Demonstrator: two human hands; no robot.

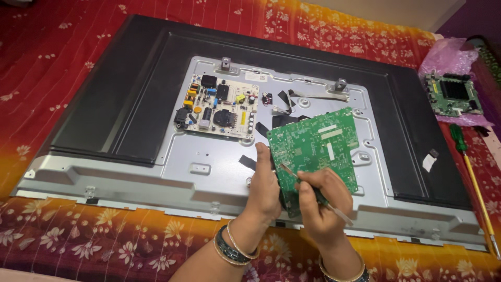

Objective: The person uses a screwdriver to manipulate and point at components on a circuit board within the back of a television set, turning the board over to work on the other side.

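A green circuit board (317, 146), dotted with solder points and white labels, is held tilted above the near right of an opened television back panel (156, 156). The left hand (264, 185) clamps its left edge; the right hand (318, 201) grips a thin tool (313, 190) against it.

The lower left corner of the green circuit board (315, 143) is hidden behind the left hand (264, 185) and right hand (315, 201), and both forearms are cut off by the bottom edge. The thin tool (292, 175) partly vanishes inside the right hand's grip. The second board (453, 95) sits partly covered by pink wrapping (446, 55), its parts too small to tell.
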